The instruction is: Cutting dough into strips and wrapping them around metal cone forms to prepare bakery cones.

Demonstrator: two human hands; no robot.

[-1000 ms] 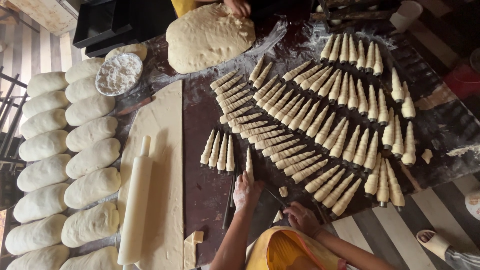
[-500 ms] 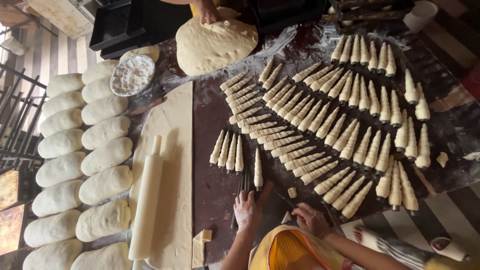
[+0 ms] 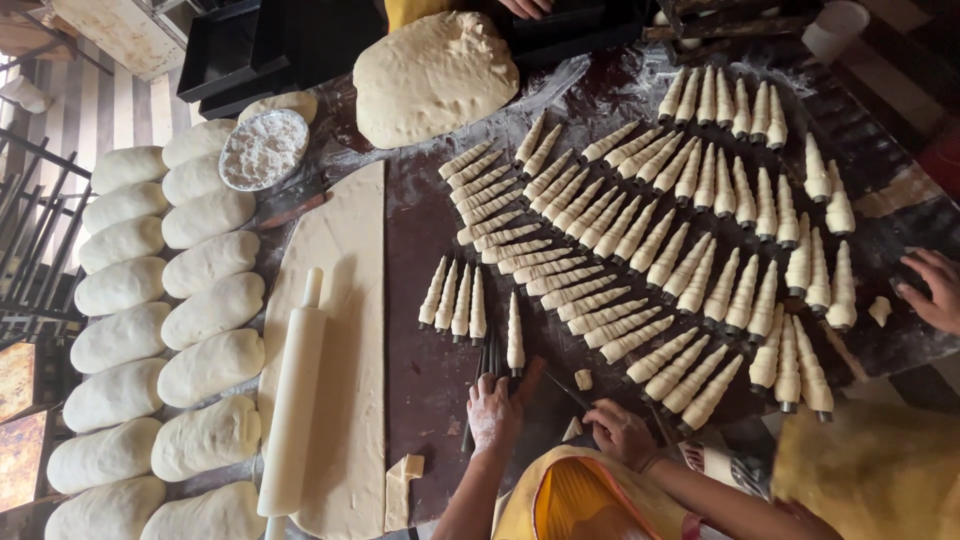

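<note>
Head view: our floured left hand [image 3: 495, 412] closes around dark metal cones [image 3: 488, 362], just below a dough-wrapped cone [image 3: 515, 333] at its fingertips. Beside it, our right hand [image 3: 620, 432] curls near a dough scrap [image 3: 572, 429]; we cannot tell what it holds.

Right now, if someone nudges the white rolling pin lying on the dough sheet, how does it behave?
The rolling pin is a smooth cylinder lying flat, so a sideways push would probably roll it. It rests on the rolled dough sheet, whose soft surface may slow it. It looks solid and thick, so likely rigid and fairly heavy. Neither the left hand nor the right hand touches it.
</note>
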